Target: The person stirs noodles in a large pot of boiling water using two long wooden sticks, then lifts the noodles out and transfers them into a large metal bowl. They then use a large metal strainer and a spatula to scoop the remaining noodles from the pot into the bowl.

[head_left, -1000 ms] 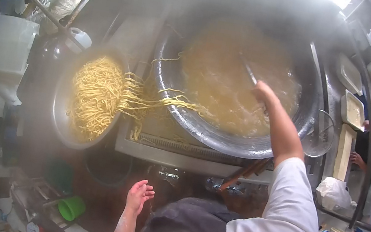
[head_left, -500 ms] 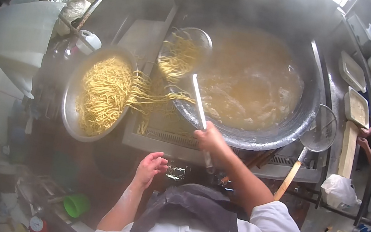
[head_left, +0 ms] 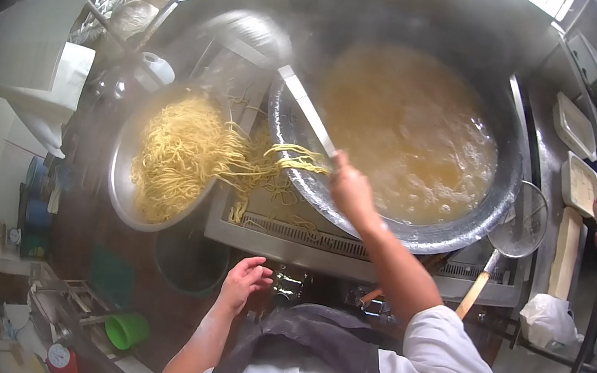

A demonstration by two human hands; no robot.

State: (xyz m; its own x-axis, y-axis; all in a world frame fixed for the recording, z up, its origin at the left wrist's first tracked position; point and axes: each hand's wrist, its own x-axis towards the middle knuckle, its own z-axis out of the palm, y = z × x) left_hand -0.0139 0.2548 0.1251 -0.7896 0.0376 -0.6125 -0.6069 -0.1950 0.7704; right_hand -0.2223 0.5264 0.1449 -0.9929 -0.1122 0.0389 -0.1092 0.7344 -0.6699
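Long pale metal handle (head_left: 307,112) of a blurred round wire skimmer (head_left: 241,36), raised over the wide steel basin of yellow noodles (head_left: 168,155): right hand (head_left: 350,189) clenched at its lower end, left hand (head_left: 245,283) open, empty; likely light, rigid, steam-slick.

Right grip (head_left: 350,188) clenched, left (head_left: 243,282) loose.
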